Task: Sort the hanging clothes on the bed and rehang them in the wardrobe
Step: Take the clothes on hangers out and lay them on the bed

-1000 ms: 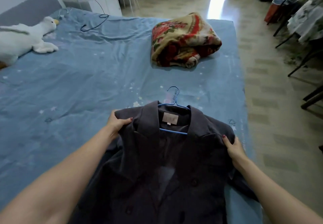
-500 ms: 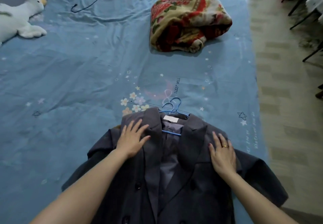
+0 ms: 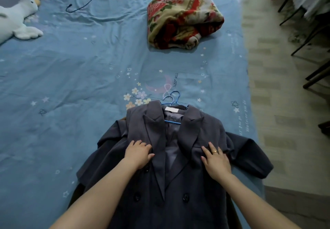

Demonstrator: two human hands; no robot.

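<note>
Bed [image 3: 71, 78]: covered by a blue sheet printed with stars and flowers, filling most of the frame from the left edge to right of centre.

Jacket [image 3: 160, 184]: dark grey, double-breasted, laid flat and face up on the sheet at lower centre, collar toward the middle of the frame, one sleeve spread toward the lower right. The front is open at the lapels, lining visible between them.

Floral blanket [image 3: 182, 16]: red and cream, bundled at upper centre, well apart from the jacket.

White plush toy [image 3: 16, 18]: lying at the upper left edge.

Left hand [image 3: 138, 152]: resting palm down on the jacket's chest panel left of centre, fingers relaxed and slightly spread, gripping nothing.

Right hand [image 3: 216, 159]: flat on the opposite panel just below the lapel, fingers extended and apart; a ring is worn.

Blue hanger [image 3: 172, 102]: inside the jacket, hook protruding above the collar; a second blue hook appears beside it.

Dark cable [image 3: 80, 5]: looped on the sheet at upper left
</note>
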